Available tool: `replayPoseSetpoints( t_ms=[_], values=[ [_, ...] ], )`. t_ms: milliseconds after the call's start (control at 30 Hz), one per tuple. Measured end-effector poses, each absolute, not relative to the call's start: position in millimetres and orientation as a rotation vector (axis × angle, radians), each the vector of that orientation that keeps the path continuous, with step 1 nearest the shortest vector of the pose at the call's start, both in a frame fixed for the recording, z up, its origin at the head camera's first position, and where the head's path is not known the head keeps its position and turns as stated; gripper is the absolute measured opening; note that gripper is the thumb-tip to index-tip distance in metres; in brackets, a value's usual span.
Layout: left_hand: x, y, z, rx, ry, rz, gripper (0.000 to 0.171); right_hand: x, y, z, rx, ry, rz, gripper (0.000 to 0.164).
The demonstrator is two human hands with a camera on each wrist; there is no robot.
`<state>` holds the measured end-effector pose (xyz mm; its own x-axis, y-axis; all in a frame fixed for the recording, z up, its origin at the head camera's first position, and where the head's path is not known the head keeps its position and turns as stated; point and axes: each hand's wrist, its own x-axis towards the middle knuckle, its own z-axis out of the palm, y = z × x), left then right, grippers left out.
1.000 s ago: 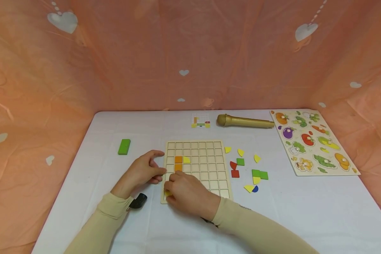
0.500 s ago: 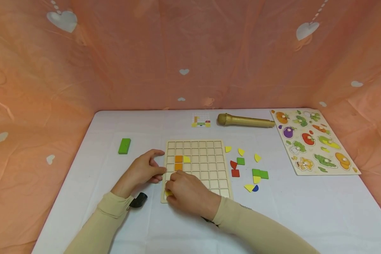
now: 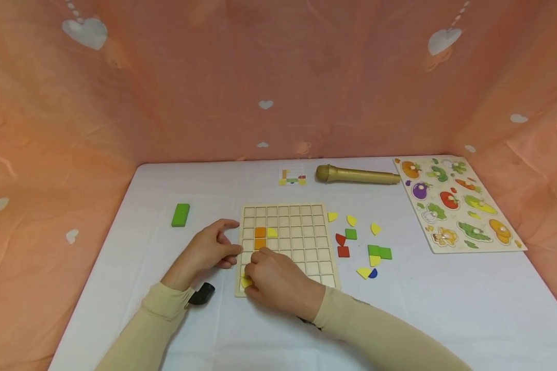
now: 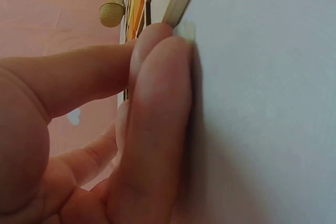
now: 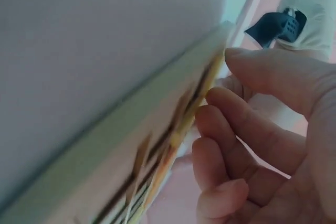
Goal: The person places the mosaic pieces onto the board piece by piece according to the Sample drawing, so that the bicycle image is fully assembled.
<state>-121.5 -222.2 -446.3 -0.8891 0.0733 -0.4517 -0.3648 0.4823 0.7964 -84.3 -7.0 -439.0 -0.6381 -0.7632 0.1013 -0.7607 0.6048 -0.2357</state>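
Note:
A wooden grid board point(image 3: 301, 232) lies on the table, with orange square tiles point(image 3: 260, 232) and a yellow quarter-circle tile point(image 3: 272, 233) in its cells. My right hand point(image 3: 280, 281) reaches over the board's near left corner. Thumb and index finger are on either side of another yellow tile point(image 3: 246, 281) there, and part of it is hidden behind the fingers. In the right wrist view this yellow tile point(image 5: 214, 69) runs between thumb tip and index fingertip. My left hand point(image 3: 206, 250) rests at the board's left edge, thumb and fingertips against it, fingers loosely bent.
Right of the board lie loose yellow, red point(image 3: 343, 252), green point(image 3: 385, 253) and blue tiles point(image 3: 373, 273). Behind it are a small pattern card point(image 3: 292, 175) and a gold microphone point(image 3: 357, 174). A vegetable puzzle point(image 3: 459, 206) lies far right, a green block point(image 3: 180, 215) left.
The right hand has shifted slightly to the right at the corner, and more of the yellow tile shows beside its fingers. The left hand has stayed at the edge.

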Motion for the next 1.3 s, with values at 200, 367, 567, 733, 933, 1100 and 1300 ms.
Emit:
replayPoseSetpoints(
  t_ms=[200,367,567,733,933,1100,1300],
  values=[
    [-121.0,-221.3,-446.3,-0.263,2.302,1.381,0.070,-91.9,25.2,-430.2,-1.261,2.808,-0.490,0.005],
    [-120.7,-220.8,-444.8,-0.274,2.304,1.380,0.070,-95.9,67.5,-424.7,-1.188,2.891,-0.512,0.003],
    [-119.1,-221.4,-445.0,-0.261,2.306,1.400,0.070,-95.7,120.8,-424.8,-1.127,2.991,-0.495,0.012],
    [-118.8,-220.7,-445.6,-0.257,2.309,1.405,0.070,-89.4,159.0,-427.1,-0.989,3.049,-0.432,0.016],
    [-118.2,-219.7,-446.2,-0.256,2.304,1.416,0.070,-79.7,196.8,-430.8,-0.784,3.092,-0.381,0.019],
    [-118.3,-219.2,-446.5,-0.262,2.313,1.407,0.069,-76.9,216.2,-433.9,-0.684,3.104,-0.365,0.024],
    [-118.0,-219.7,-445.9,-0.254,2.322,1.406,0.069,-76.6,222.8,-435.4,-0.626,3.096,-0.385,0.024]
  ],
)
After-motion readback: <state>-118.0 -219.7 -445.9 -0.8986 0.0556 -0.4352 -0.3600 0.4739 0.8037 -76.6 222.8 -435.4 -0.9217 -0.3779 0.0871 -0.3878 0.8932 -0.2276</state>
